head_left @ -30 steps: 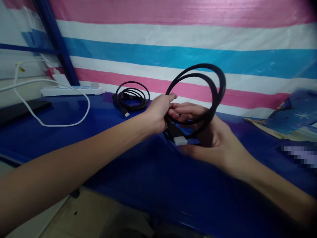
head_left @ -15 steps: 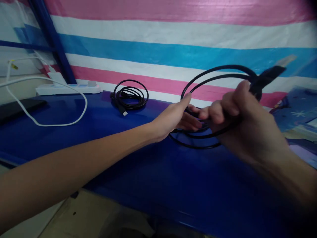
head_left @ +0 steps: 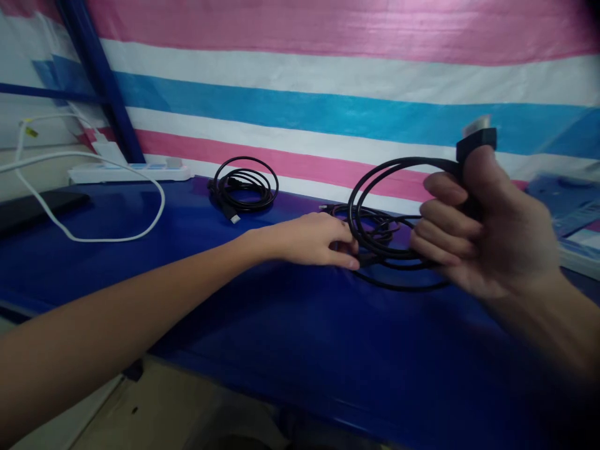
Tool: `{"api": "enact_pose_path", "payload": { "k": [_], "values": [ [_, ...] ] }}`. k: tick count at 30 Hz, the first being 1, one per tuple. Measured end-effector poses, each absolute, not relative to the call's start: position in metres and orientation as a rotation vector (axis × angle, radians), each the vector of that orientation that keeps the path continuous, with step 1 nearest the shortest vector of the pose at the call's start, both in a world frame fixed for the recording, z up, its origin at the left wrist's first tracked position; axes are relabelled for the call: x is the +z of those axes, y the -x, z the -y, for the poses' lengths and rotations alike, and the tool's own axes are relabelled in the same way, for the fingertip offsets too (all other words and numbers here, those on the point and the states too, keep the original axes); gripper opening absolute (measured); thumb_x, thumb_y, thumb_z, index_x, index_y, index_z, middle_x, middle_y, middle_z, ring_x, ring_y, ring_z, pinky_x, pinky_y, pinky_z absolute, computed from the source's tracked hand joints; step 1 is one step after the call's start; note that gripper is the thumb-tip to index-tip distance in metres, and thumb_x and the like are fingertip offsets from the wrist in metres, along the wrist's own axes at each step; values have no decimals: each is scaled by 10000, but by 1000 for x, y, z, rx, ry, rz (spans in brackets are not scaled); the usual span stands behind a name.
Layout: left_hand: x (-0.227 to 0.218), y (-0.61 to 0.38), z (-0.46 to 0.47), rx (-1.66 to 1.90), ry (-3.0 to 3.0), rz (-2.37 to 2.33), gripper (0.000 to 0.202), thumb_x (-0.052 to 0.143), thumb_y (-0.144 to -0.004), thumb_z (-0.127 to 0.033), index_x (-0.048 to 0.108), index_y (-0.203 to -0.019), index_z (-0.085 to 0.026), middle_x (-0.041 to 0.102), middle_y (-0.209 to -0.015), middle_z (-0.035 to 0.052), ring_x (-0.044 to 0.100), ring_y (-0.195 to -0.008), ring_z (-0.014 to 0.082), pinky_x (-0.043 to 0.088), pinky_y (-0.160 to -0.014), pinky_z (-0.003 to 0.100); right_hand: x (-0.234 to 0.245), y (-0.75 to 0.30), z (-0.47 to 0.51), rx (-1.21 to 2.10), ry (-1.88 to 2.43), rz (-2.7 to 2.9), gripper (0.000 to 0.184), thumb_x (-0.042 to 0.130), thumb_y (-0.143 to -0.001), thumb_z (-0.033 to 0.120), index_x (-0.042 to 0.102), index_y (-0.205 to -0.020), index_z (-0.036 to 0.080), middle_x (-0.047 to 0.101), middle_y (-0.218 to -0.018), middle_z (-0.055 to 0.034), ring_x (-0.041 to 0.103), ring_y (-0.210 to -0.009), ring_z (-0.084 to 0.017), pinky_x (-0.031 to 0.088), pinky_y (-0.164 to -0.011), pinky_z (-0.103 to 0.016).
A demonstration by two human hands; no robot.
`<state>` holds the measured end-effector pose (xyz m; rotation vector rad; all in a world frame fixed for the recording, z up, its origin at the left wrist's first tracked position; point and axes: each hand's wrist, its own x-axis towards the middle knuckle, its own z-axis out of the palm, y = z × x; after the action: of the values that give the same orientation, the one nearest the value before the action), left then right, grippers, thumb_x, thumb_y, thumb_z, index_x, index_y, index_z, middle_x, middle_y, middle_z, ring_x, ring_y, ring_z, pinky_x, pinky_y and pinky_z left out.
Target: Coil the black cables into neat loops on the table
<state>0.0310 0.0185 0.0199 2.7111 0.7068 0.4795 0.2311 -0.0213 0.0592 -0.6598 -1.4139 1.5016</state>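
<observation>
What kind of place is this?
Probably a personal desk nook, perhaps in a dorm: blue tabletop against a striped plastic sheet, white power strip at the back left.

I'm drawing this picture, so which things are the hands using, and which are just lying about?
In use:
- looped black cable, gripped in the right hand
- black plug, at the left hand's fingertips

Lying about:
- coiled black cable
- white power strip
- white cord
- flat dark thing, far left
</observation>
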Motion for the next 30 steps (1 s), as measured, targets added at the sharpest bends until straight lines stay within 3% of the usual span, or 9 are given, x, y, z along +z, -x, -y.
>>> {"api": "enact_pose_path", "payload": {
  "k": [4,7,9,13,15,19,23,27,30],
  "values": [
    [15,-42,-10,638,-2547,-736,252,464,-910,-248,675,-865,-117,702,-824,61,625,-769,152,432,-715,267,60,-231,26,1499,619,1434,452,523,-910,558,442,-618,223,95,-421,83,68,-309,-62,126,-291,-211],
    [10,-47,-9,754,-2352,-652,213,484,-901,-238,654,-928,-113,713,-963,82,637,-895,164,463,-799,274,64,-231,31,1446,625,1380,538,262,-999,563,418,-615,221,75,-428,71,45,-315,-71,127,-290,-211],
    [9,-47,-13,855,-2289,-657,186,518,-877,-212,652,-956,-110,707,-1014,92,630,-958,175,460,-866,295,66,-231,32,1425,637,1348,561,188,-1010,555,406,-616,220,66,-437,69,28,-327,-74,124,-290,-209],
    [19,-41,-23,1265,-1976,-867,132,517,-822,-134,630,-888,-121,657,-839,47,602,-785,132,469,-734,261,64,-231,31,1533,651,1342,513,291,-993,564,419,-633,221,90,-444,79,26,-337,-66,147,-293,-182],
    [28,-37,-24,1427,-1715,-837,157,487,-851,-160,607,-952,-141,645,-886,41,599,-769,115,470,-678,236,59,-229,29,1683,654,1376,469,394,-966,562,436,-643,224,113,-440,89,29,-334,-59,175,-288,-156],
    [45,-36,-7,1148,-1659,-602,208,563,-885,-330,594,-1049,-207,657,-889,18,623,-724,108,468,-612,207,47,-226,27,1980,766,1529,383,625,-851,524,476,-681,216,261,-422,118,112,-294,-32,316,-272,-136],
    [51,-41,16,757,-1908,-585,203,607,-859,-391,666,-907,-203,555,-617,-31,442,-436,47,313,-414,187,43,-222,31,1877,1009,1745,259,643,-851,441,605,-843,185,424,-419,97,286,-263,-49,410,-286,-172],
    [48,-47,22,938,-1885,-689,255,607,-838,-388,646,-726,-162,504,-557,-30,400,-456,40,259,-419,198,48,-213,35,1775,1161,1719,357,686,-790,448,568,-599,171,388,-368,75,329,-262,-55,386,-273,-173],
    [44,-50,18,1210,-1805,-776,319,608,-805,-349,540,-573,-140,466,-530,-25,389,-484,33,263,-450,191,47,-206,35,1631,1185,1724,375,712,-754,453,591,-559,157,414,-365,47,417,-300,-79,449,-338,-205]
  ]
}}
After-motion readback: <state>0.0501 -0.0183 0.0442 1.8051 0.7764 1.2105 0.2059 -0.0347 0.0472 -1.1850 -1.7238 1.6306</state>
